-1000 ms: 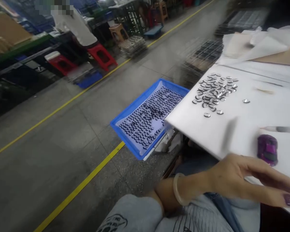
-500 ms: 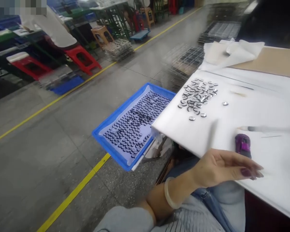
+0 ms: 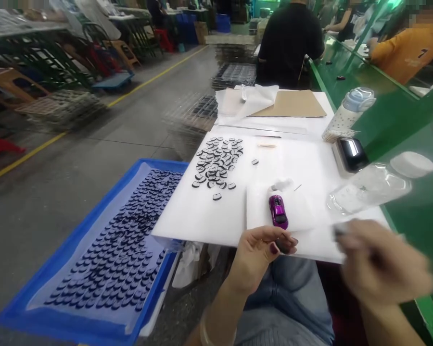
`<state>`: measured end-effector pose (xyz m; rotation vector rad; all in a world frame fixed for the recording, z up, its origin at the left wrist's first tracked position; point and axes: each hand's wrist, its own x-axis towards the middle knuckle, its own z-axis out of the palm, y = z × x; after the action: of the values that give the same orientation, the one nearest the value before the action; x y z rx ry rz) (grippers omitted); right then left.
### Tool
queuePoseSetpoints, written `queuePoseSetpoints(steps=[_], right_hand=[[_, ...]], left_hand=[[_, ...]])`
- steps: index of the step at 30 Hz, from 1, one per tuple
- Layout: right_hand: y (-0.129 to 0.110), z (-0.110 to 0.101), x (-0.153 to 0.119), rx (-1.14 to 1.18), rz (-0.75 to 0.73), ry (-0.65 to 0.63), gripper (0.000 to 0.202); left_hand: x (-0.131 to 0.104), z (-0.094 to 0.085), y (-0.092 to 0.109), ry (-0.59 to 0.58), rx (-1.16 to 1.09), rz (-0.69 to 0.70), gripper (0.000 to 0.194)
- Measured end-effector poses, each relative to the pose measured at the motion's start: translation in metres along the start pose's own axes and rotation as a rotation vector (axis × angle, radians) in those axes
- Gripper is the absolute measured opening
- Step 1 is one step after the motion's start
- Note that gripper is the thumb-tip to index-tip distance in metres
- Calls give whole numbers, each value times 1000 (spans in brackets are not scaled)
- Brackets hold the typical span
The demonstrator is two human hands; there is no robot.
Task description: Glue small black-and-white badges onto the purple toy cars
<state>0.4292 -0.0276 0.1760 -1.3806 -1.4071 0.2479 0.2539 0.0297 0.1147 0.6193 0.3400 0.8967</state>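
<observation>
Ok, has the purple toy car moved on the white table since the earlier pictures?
No, not visibly. Judged against the white table, the purple toy car still sits near the front edge, right of the small dark pieces; the view has swung.

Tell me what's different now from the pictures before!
The view swung right, so the right hand, all blurry, and the clear bottle came in. The left hand now shows a small dark piece; when it was grabbed, I can't tell. The purple car, piled pieces and blue tray stayed put.
</observation>
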Motion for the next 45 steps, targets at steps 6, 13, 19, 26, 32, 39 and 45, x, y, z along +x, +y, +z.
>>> queuePoseSetpoints(steps=[6, 13, 19, 26, 32, 39, 45], right_hand=[[-8, 35, -14, -292, -532, -38, 13], [-12, 22, -2, -348, -553, -30, 12], [-12, 14, -3, -335, -536, -179, 12], [21, 1, -1, -259, -60, -11, 7], [29, 29, 6, -184, 18, -136, 4], [33, 37, 5, -193, 69, -187, 6], [33, 37, 6, -211, 95, -209, 7]], left_hand=[[-1, 1, -2, 50, 39, 5, 22], [-1, 8, 2, 51, 69, 39, 23], [1, 7, 3, 49, 143, 72, 19], [-2, -10, 24, 67, 825, 367, 21], [17, -8, 18, 26, 1569, 819, 20], [23, -13, 19, 8, 1581, 694, 22], [24, -15, 22, 76, 1485, 596, 20]])
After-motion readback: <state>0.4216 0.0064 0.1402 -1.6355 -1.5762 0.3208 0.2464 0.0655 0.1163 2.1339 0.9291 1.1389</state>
